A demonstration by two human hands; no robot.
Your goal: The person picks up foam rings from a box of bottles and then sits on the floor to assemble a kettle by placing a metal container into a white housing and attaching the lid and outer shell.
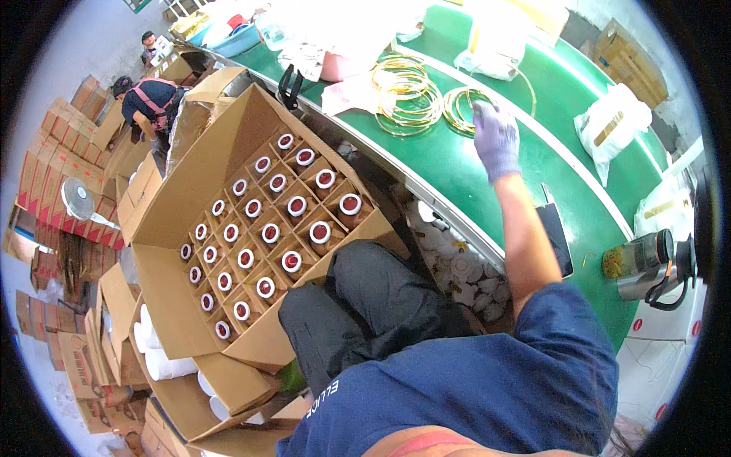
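Note:
My right hand, in a pale lavender glove, reaches out over the green table. Its fingers are curled together at the right edge of a small coil of thin gold-yellow strip, seemingly gripping it; the fingertips are partly hidden. A larger coil of the same strip lies just left of it. My left hand is out of view. By my knees stands an open carton with cardboard dividers. Jars with white-rimmed, dark red lids fill its cells in rows.
A dark flat tablet-like thing lies beside my forearm. Farther right are a glass-and-metal jug and white plastic bags. Stacked cartons and a fan stand at the left, where a co-worker bends over boxes.

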